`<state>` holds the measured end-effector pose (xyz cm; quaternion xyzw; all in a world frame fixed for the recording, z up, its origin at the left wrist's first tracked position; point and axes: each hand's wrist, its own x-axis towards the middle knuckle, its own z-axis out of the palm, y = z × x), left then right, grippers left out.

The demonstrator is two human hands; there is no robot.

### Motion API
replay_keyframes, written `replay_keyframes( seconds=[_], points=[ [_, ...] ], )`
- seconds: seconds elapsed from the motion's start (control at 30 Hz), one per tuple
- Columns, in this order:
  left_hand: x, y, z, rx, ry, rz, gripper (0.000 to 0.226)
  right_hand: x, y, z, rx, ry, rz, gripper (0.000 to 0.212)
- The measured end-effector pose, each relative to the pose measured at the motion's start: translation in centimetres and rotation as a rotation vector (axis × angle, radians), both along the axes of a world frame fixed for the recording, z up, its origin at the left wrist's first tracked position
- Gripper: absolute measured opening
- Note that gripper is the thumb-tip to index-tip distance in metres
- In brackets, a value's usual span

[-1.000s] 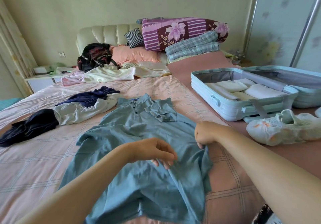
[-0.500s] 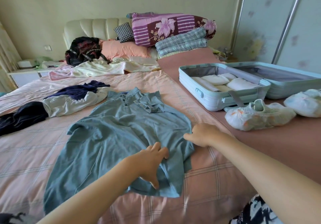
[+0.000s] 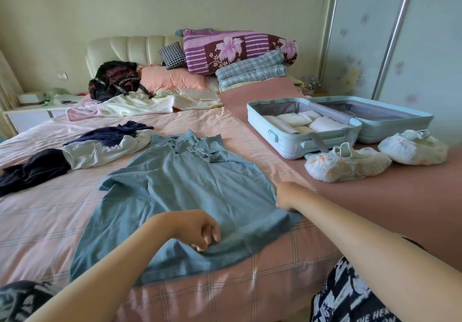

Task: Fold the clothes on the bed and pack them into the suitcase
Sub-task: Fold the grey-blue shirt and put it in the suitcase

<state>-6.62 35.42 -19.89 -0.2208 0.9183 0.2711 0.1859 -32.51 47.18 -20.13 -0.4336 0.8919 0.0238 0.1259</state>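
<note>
Head view, suitcase point(image 3: 287, 144): open on the bed point(image 3: 45, 221), right side; the near half holds pale folded clothes point(image 3: 322, 123).
Far half: the inside is hard to make out.
Blue polo shirt point(image 3: 190, 191): spread on the bed, collar away.
Left hand point(image 3: 197, 229): curled fingers pinch the shirt's lower hem.
Right hand point(image 3: 287, 195): grips its right edge, fingertips hidden under the fabric.

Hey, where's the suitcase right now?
In the head view, the suitcase lies open on the right side of the bed, just behind the nearer wrapped shoe and right of the blue polo shirt.
</note>
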Motion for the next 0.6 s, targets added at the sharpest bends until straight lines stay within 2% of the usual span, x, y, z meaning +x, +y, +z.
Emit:
replay_keyframes(
  seconds=[0.03, 0.1, 0.17, 0.23, 0.3, 0.37, 0.47, 0.53, 0.6],
  points=[
    [-0.3, 0.6, -0.1, -0.009, -0.019, -0.014, 0.027, 0.2, 0.2, -0.4, 0.026, 0.060, 0.017, 0.053],
    [-0.9, 1.7, -0.3, -0.109, -0.001, -0.029, 0.038, 1.5, 0.7, -0.2, -0.051, 0.176, 0.076, 0.066],
    [-1.2, 2.5, -0.4, -0.282, -0.066, -0.066, 0.067, 2.9, 0.8, 0.2, -0.190, 0.219, 0.231, 0.049],
    [-1.1, 3.3, -0.9, -0.455, -0.206, -0.108, 0.092, 4.5, 0.8, 0.2, -0.203, 0.074, 0.403, 0.030],
    [-0.9, 3.5, -1.6, -0.627, -0.270, -0.120, 0.102, 6.2, 0.8, 0.0, -0.080, -0.039, 0.541, 0.043],
    [-0.5, 3.1, -1.8, -0.695, -0.251, -0.074, 0.094, 7.6, 0.7, -0.5, 0.028, -0.037, 0.610, 0.065],
    [1.1, 1.7, -1.4, -0.599, -0.173, -0.012, 0.064, 9.1, 0.3, -1.6, -0.004, 0.071, 0.706, 0.073],
    [2.9, 0.8, -1.1, -0.575, -0.148, -0.006, 0.064, 10.4, -0.2, -2.0, -0.048, 0.053, 0.737, 0.071],
    [5.2, -0.1, -1.4, -0.599, -0.140, 0.001, 0.076, 12.5, -0.8, -2.2, -0.092, 0.004, 0.767, 0.069]
  ],
)
